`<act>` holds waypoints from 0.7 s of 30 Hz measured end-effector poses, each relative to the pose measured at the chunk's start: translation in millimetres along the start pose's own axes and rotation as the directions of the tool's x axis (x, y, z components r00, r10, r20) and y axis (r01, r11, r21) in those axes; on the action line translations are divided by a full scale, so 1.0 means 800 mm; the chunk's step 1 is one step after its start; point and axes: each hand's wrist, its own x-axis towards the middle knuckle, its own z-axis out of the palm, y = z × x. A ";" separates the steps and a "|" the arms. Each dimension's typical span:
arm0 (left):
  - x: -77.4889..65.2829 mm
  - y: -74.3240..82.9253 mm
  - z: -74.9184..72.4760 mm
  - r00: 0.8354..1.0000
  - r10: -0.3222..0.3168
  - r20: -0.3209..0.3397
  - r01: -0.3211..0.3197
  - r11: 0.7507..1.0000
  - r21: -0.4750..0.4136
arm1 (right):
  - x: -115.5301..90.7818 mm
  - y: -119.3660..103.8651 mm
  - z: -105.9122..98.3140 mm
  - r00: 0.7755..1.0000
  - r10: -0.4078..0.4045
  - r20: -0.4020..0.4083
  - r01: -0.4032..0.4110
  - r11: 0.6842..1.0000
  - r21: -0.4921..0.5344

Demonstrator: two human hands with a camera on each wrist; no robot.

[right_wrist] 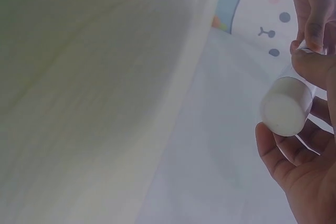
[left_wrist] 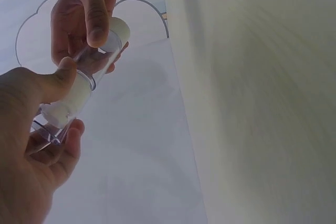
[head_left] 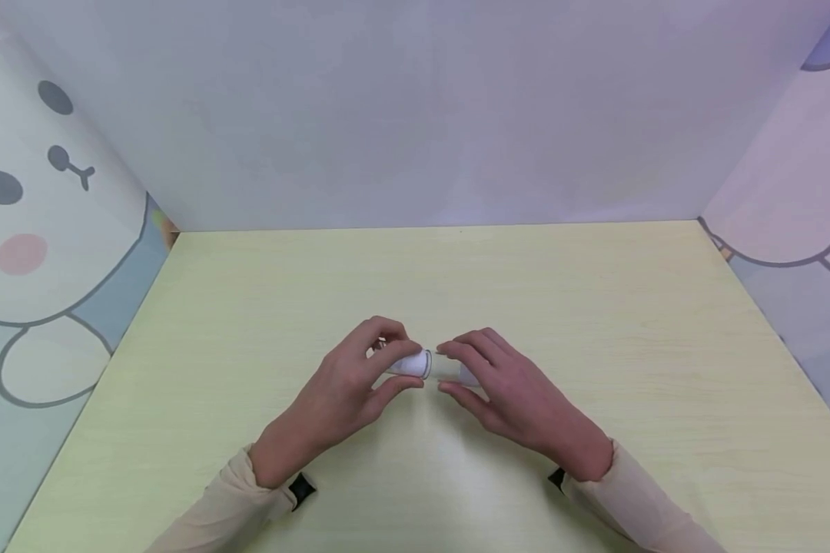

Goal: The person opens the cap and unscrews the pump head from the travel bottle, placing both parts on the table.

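A small clear cylindrical bottle (head_left: 444,367) is held lengthwise between both hands, above the table. My left hand (head_left: 351,378) pinches its white collar (head_left: 413,363) between thumb and fingers. A transparent cap-like part (left_wrist: 54,132) extends from that collar into the left palm, partly hidden by the fingers. My right hand (head_left: 515,393) grips the clear body at the other end, thumb on one side and fingers curled on the other. The bottle's white base (right_wrist: 286,107) faces the right wrist camera. Whether anything is inside the bottle I cannot tell.
A pale wood-grain table (head_left: 304,284) lies beneath the hands. A plain light wall panel (head_left: 422,115) stands along its back edge. Side panels with cartoon animals, such as the left panel (head_left: 34,292), flank the table. Light sleeves (head_left: 228,503) cover the forearms.
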 end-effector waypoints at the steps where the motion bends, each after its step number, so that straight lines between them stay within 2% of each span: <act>1: 0.000 0.000 0.000 1.000 0.001 0.001 -0.001 1.000 0.010 | 0.000 0.000 0.000 1.000 0.000 -0.001 0.000 1.000 0.000; 13: 0.000 0.001 -0.010 0.999 -0.002 0.050 -0.003 0.995 0.101 | 0.001 0.003 0.003 1.000 0.016 0.011 -0.015 1.000 -0.008; 21: 0.001 -0.002 -0.017 0.999 -0.005 0.042 -0.001 0.988 0.153 | 0.000 0.009 0.007 1.000 0.009 -0.003 -0.009 1.000 -0.021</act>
